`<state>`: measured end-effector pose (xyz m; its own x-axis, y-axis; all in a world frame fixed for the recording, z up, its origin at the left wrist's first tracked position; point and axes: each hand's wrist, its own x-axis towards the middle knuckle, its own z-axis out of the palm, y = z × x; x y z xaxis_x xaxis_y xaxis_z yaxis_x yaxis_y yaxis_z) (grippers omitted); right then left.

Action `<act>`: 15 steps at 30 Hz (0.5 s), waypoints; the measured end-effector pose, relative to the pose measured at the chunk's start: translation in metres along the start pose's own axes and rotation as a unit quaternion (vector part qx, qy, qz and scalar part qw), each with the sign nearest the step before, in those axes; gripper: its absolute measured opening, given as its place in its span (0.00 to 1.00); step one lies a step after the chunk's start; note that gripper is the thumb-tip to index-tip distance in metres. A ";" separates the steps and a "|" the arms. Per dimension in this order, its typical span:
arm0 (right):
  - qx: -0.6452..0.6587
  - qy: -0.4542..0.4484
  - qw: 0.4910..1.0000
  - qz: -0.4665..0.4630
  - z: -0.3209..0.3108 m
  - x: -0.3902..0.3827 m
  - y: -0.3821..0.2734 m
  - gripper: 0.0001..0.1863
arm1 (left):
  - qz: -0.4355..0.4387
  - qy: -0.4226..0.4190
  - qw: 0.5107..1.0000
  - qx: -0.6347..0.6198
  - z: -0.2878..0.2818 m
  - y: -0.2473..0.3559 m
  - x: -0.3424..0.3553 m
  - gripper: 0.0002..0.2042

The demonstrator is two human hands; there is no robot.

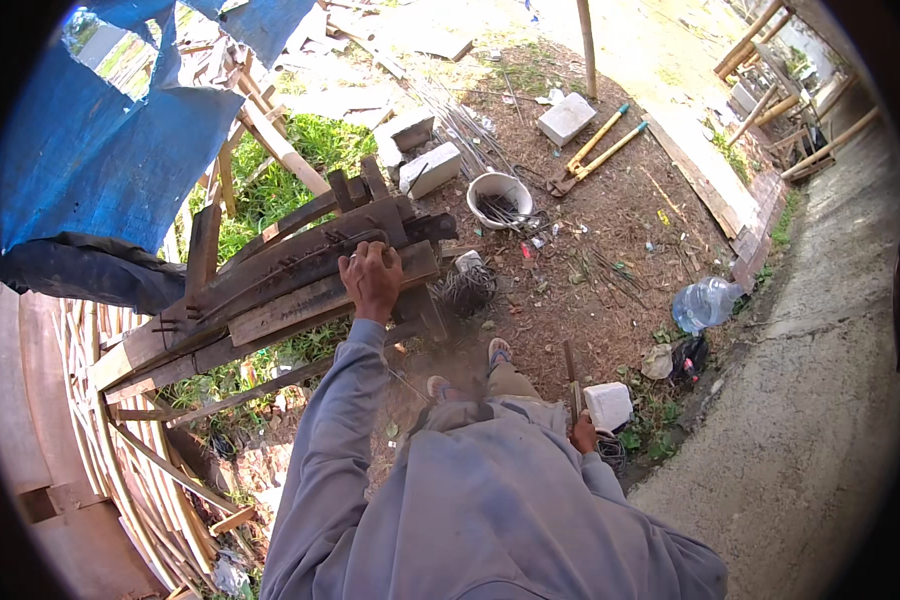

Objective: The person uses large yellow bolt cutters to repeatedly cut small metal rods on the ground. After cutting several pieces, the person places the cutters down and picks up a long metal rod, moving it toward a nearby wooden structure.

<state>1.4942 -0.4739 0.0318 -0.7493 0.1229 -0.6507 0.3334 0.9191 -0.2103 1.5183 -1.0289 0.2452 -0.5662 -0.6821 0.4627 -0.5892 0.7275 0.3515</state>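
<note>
My left hand (372,282) rests at the near end of a rough timber workbench (305,315), its fingers curled down over the wood. Whatever its fingertips grip, if anything, is hidden. Beside them, a thin dark metal rod (288,266) lies along the bench top among several upright metal pegs (168,325). Low at my right side, my right hand (583,432) is closed around a narrow, dark, bar-shaped tool (572,375) that points away from me. A white block (608,407) sits right beside that hand.
A white bucket (500,200) of metal pieces stands ahead, near yellow-handled bolt cutters (600,150) and pale blocks (566,118). Coiled wire (465,288) lies by the bench. A clear plastic bottle (705,305) lies near the concrete path (770,440). Blue tarp (120,150) hangs at left.
</note>
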 end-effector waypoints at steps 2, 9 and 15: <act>0.055 -0.014 0.992 0.116 0.000 -0.019 0.024 0.45 | 0.015 0.015 1.000 0.000 -0.004 0.002 0.005 0.06; 0.169 0.046 0.970 0.169 -0.001 -0.053 0.049 0.44 | 0.029 -0.025 0.998 0.054 -0.020 0.013 0.016 0.06; 0.182 0.020 0.971 0.156 -0.008 0.019 0.064 0.44 | -0.061 -0.101 0.983 0.144 -0.014 0.030 0.015 0.10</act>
<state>1.4964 -0.4096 0.0119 -0.5988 0.3950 -0.6967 0.7222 0.6424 -0.2565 1.5003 -1.0162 0.2746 -0.5671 -0.7845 0.2507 -0.7818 0.6086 0.1358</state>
